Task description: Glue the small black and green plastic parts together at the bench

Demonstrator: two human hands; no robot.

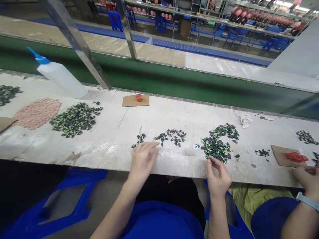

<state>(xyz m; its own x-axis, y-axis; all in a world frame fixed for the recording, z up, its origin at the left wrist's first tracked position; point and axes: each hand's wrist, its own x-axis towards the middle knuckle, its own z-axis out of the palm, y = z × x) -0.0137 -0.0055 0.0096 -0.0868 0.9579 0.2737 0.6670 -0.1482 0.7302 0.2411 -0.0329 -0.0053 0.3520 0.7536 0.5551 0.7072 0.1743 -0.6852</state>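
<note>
My left hand (pixel 144 158) is slightly blurred, its fingers and thumb apart with nothing visible between them. It hovers over the front of the table by a small cluster of black-and-green parts (pixel 139 141). My right hand (pixel 218 177) pinches a small dark part (pixel 209 159) at the near edge of a large pile of black-and-green parts (pixel 216 147); its exact kind is too small to make out. Between my hands lie loose small black pieces (pixel 174 136) and a small white bottle (pixel 192 149) with a blue tip, tilted over.
Left on the table (pixel 164 114) are a large white squeeze bottle (pixel 63 79), a pink heap (pixel 37 113) and a black-green heap (pixel 74 119). A red cup (pixel 138 97) sits on cardboard (pixel 127 101). At right, another person's hand (pixel 307 179) is near red cups (pixel 295 156). Metal posts rise behind.
</note>
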